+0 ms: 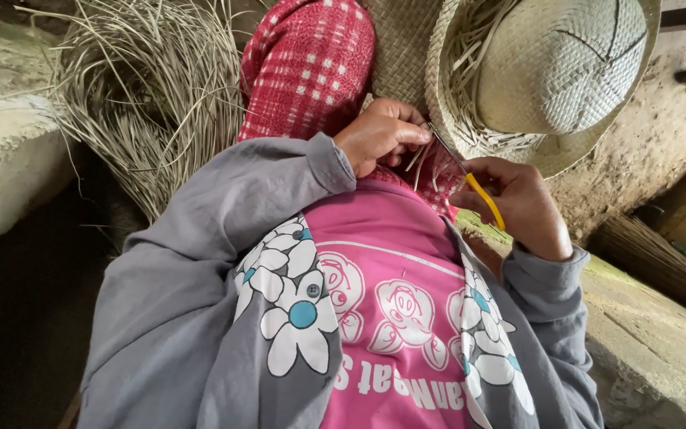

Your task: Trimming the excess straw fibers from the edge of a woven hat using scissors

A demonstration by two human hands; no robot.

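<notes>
- Left hand (381, 135): fingers closed together, pinching loose straw strips at the hat's brim.
- Right hand (518, 202): clamped on a yellow-handled hook tool (476, 187).
- Woven straw hat (557, 71): rested against a red checked cloth (307, 67), beside a straw bundle (152, 95).

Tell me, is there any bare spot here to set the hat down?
Bare concrete floor lies lower right, between the grey sleeve and the broom-like bundle. A pale ledge shows left of the straw heap. Crowded: the lap, where left hand, right hand, yellow-handled tool and woven hat meet.
</notes>
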